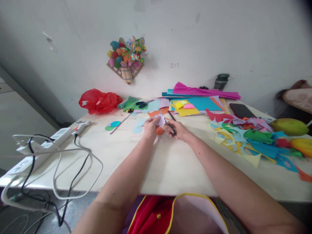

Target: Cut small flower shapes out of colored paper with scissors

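Note:
Near the middle of the table, my left hand [151,126] pinches a small piece of lilac paper [159,120] between thumb and fingers. My right hand [179,130] is wrapped round dark-handled scissors [172,128], whose blades point up and left, at the paper's right edge. Whether the blades touch the paper is too small to tell. Light blue paper cut-outs [138,127] lie just left of my left hand. An orange paper piece [160,131] shows between the hands. Beyond them is a black pen-like stick [172,115].
Paper scraps [243,136] spread over the right side, near a phone [241,110] and yellow-green fruit [289,126]. Coloured sheets [207,104] lie at the back. At left are a red plastic bag [99,100], a power strip [46,144] and loose cables [80,148].

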A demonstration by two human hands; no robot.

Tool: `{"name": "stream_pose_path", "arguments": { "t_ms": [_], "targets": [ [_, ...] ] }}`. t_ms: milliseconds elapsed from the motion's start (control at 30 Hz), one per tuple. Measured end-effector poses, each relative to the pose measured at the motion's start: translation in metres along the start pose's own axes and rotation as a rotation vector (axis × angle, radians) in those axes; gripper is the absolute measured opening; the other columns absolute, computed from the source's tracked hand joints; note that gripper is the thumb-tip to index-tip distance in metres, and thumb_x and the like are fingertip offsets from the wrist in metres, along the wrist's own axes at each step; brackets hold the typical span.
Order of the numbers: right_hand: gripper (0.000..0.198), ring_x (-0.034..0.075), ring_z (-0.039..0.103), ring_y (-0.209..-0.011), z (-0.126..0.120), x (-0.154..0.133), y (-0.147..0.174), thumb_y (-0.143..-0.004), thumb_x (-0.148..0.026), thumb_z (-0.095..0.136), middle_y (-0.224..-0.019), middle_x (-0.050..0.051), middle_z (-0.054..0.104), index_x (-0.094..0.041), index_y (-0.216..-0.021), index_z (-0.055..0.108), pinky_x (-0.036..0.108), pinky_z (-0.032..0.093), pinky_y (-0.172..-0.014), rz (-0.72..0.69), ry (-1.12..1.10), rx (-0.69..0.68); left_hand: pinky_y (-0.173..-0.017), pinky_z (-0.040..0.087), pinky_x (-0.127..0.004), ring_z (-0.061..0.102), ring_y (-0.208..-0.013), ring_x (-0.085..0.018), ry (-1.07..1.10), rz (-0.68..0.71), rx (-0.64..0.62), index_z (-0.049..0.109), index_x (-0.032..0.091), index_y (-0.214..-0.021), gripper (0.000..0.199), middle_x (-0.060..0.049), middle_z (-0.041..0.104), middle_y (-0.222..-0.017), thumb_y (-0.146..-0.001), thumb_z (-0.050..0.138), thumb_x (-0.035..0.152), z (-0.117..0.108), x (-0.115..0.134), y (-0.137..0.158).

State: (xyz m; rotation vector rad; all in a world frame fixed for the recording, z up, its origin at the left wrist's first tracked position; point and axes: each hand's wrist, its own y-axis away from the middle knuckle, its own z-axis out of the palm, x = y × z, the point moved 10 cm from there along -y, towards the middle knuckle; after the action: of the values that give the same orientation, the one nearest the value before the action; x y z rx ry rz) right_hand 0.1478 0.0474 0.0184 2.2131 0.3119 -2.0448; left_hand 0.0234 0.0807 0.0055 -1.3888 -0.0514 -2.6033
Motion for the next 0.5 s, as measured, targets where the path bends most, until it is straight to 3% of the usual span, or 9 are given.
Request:
{"name": "stream_pose_path", "arguments": {
  "t_ms": [300,500],
  "targets": [
    [0.026,0.008,0.041,-0.036,-0.002,0.008,-0.008,-0.061,-0.027,0.077,-0.042,-0.007,0.046,-0.016,-0.073,0.057,0.018,0.034,-0.031,-0.026,-0.073,-0.015,-0.051,0.041,-0.023,0.052,-0.049,-0.009,-0.01,0.016,-0.013,0.052,0.016,-0.056,0.035,0.002,0.055,-0.052,-0.048,0.083,0.029,-0.001,0.002,-0.003],
    [0.019,0.007,0.043,-0.036,-0.002,-0.002,0.003,-0.068,-0.025,0.07,-0.046,-0.006,0.049,-0.017,-0.074,0.054,0.016,0.031,-0.03,0.006,-0.044,-0.013,-0.051,0.04,-0.022,0.052,-0.05,-0.008,-0.034,0.006,-0.095,0.055,0.015,-0.059,0.038,0.001,0.059,-0.055,-0.045,0.085,0.033,0.003,0.002,-0.003]
  ]
}}
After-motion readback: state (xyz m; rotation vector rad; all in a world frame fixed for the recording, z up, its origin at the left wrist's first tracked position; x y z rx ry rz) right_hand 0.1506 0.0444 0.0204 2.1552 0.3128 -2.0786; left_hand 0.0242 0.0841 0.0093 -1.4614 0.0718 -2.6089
